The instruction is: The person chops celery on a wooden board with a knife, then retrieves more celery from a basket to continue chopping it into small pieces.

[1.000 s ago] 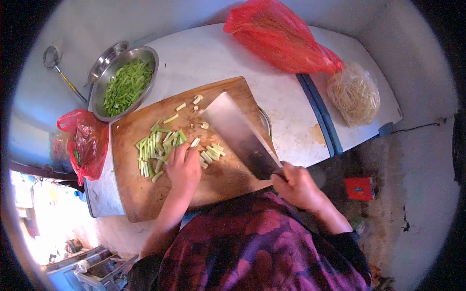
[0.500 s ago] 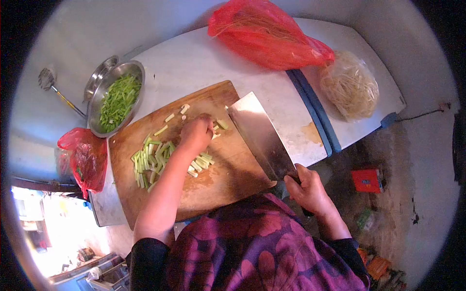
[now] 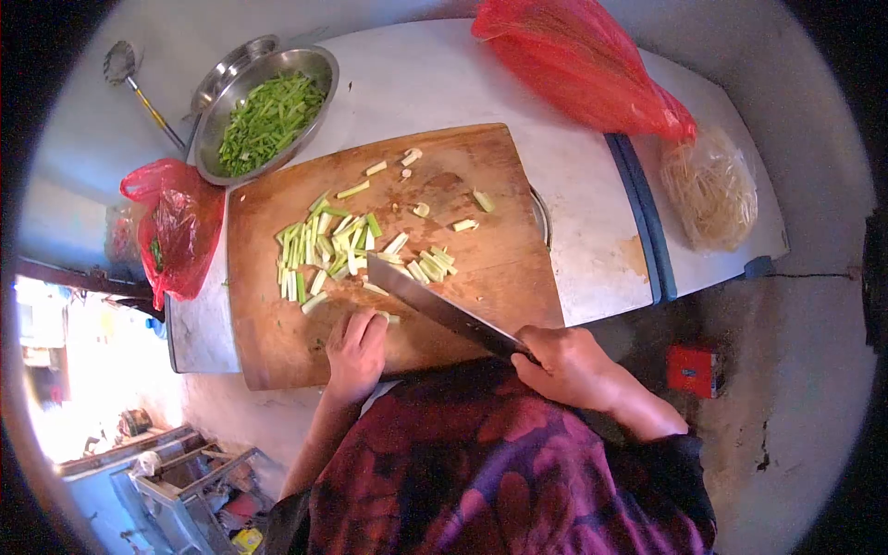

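My right hand is wrapped round the handle of a cleaver. The blade slants up and left over the wooden cutting board, its tip at the pile of cut celery. Near the board's front edge, my left hand has its fingers curled together, pointing down at the wood. A pale celery piece lies beside those fingertips; whatever is under them is hidden. Right of the pile is a small group of cut stalks, and several loose bits are scattered toward the board's far side.
A steel bowl of chopped greens stands at the board's far left corner. A red plastic bag lies left of the board. Farther right are a large red bag and a clear bag of noodle-like strands.
My left hand has come back from the board's middle to its front edge. The cleaver has swung left from the board's right side to the celery pile. The view has shifted.
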Tool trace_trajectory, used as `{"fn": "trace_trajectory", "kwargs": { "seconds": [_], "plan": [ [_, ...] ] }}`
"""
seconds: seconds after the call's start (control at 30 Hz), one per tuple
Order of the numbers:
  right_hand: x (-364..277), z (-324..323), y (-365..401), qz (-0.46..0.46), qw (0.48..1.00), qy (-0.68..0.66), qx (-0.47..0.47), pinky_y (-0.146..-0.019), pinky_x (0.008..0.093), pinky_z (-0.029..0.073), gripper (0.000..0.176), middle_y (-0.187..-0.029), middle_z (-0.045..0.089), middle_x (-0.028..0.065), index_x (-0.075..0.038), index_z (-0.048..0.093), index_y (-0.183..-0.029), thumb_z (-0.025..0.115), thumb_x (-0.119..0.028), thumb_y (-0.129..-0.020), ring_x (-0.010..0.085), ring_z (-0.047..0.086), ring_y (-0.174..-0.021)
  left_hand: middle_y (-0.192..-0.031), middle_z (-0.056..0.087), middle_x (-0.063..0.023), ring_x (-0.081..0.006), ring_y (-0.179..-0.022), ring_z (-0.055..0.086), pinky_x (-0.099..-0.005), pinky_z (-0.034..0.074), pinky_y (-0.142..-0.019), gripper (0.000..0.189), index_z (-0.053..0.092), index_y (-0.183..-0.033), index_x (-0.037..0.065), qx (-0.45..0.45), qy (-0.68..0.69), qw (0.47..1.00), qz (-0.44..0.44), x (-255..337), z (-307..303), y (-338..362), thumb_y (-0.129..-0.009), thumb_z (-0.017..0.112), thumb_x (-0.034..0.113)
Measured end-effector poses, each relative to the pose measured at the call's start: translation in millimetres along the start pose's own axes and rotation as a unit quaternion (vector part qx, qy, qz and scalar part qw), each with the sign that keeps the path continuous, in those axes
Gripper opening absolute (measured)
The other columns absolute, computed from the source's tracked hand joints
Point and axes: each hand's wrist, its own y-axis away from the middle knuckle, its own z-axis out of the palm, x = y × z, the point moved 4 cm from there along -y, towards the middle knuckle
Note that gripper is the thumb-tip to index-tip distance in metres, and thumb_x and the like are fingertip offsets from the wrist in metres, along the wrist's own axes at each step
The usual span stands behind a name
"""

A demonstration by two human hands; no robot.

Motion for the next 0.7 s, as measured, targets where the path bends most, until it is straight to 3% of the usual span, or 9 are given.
{"fn": "trace_trajectory", "kwargs": {
  "seconds": [0.17,0.37,0.47,0.57,0.7],
  "plan": [
    [-11,9,-11,-0.041,0.998,0.033,-0.042,-0.063,0.0463,0.049,0.018,-0.072,0.06,0.0188,-0.001,0.051,-0.085,0.053,-0.019,-0.083,0.0387,0.06,-0.067,-0.091,0.055,-0.0087,-0.028,-0.082,0.056,-0.0375,0.049,-0.069,0.016,0.059,-0.084,0.004,0.03,-0.012,0.999,0.028,2,-4,-2,-0.068,0.061,0.003],
    [-18,9,-17,-0.068,0.99,0.104,-0.063,-0.056,0.0414,0.051,0.015,-0.069,0.06,0.0159,-0.001,0.053,-0.084,0.051,-0.014,-0.08,0.0317,0.063,-0.062,-0.091,0.055,-0.009,-0.0284,-0.083,0.056,-0.0376,0.049,-0.07,0.017,0.059,-0.083,0.003,0.023,0.001,0.999,0.035,1,-3,-4,-0.067,0.059,0.002],
    [-19,12,-19,-0.131,0.972,0.18,-0.071,-0.053,0.0388,0.052,0.016,-0.071,0.06,0.0135,0.001,0.057,-0.083,0.051,-0.013,-0.079,0.0291,0.064,-0.059,-0.091,0.055,-0.0096,-0.0287,-0.082,0.056,-0.0374,0.049,-0.069,0.016,0.059,-0.083,0.003,0.01,0.004,1.0,0.027,-2,1,-4,-0.067,0.059,0.001],
    [-14,15,-27,-0.109,0.966,0.196,-0.125,-0.053,0.039,0.053,0.018,-0.074,0.061,0.0141,0.002,0.059,-0.083,0.05,-0.013,-0.079,0.0302,0.064,-0.059,-0.092,0.055,-0.0104,-0.029,-0.082,0.056,-0.0377,0.049,-0.069,0.015,0.059,-0.083,0.003,0.022,0.015,0.999,0.036,-4,2,-7,-0.068,0.058,0.001],
    [-8,24,-35,-0.102,0.975,0.163,-0.108,-0.053,0.0417,0.053,0.016,-0.072,0.061,0.0159,0.001,0.057,-0.081,0.05,-0.013,-0.08,0.0316,0.064,-0.061,-0.092,0.055,-0.0104,-0.0291,-0.082,0.055,-0.0387,0.048,-0.07,0.016,0.059,-0.085,0.003,0.009,0.008,1.0,0.028,-5,5,-7,-0.069,0.058,0.001]
  ]
}}
